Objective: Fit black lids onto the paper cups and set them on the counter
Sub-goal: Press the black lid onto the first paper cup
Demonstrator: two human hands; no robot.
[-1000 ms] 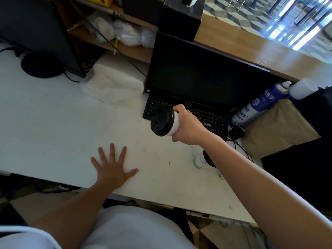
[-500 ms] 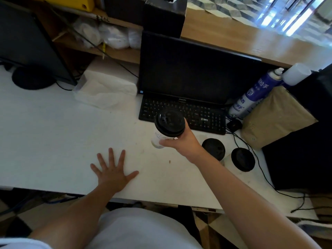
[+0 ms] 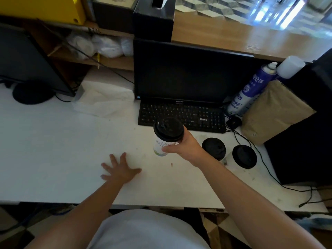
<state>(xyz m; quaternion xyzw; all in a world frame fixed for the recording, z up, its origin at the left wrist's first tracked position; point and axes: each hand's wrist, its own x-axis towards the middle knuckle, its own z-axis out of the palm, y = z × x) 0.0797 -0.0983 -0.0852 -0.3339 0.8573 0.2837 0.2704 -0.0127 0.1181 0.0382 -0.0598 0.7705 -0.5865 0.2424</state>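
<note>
Right grip [image 3: 181, 147] holds cup [image 3: 160, 146] by its side, lid [image 3: 168, 129] fitted, upright for setting on desk [image 3: 53, 141]; left grip [image 3: 120, 170] flat, splayed, probably bracing.

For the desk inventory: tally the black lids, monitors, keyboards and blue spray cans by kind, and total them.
Black lids: 3, one of them on the paper cup held by the right hand
Monitors: 2
Keyboards: 1
Blue spray cans: 1
Total: 7
</note>
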